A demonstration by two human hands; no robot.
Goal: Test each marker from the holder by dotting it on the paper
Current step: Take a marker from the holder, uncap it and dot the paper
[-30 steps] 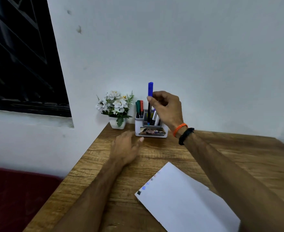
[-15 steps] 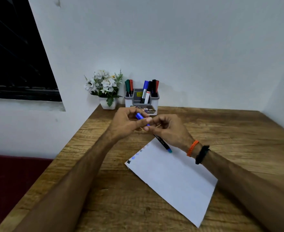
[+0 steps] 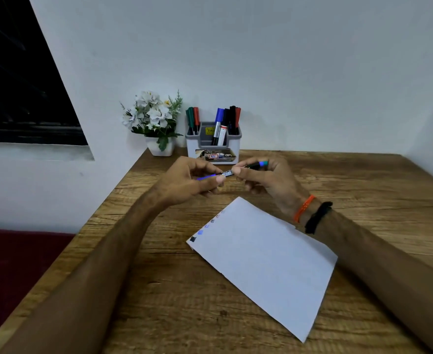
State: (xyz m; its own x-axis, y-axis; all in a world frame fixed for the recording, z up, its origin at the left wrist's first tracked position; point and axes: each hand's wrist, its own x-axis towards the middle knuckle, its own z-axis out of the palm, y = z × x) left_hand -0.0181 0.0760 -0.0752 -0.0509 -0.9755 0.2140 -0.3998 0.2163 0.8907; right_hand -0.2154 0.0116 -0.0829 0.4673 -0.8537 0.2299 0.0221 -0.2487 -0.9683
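Observation:
A blue marker (image 3: 227, 172) lies level between my two hands, above the desk in front of the holder. My left hand (image 3: 187, 181) pinches its blue cap end. My right hand (image 3: 266, 178) grips the black barrel, whose far end shows blue. The white and grey holder (image 3: 213, 146) stands at the back against the wall with several markers upright in it: green, red, blue, black. A white sheet of paper (image 3: 264, 261) lies angled on the desk below my hands, with a row of small colour dots along its upper left edge.
A white pot of white flowers (image 3: 156, 121) stands left of the holder. The wooden desk (image 3: 174, 302) ends at its left edge over a dark red surface (image 3: 13, 264). A dark window (image 3: 19, 85) fills the upper left wall.
My right hand lifted the blue marker out of the holder and brought it down toward me. My left hand came up and took the cap end. The marker has turned level.

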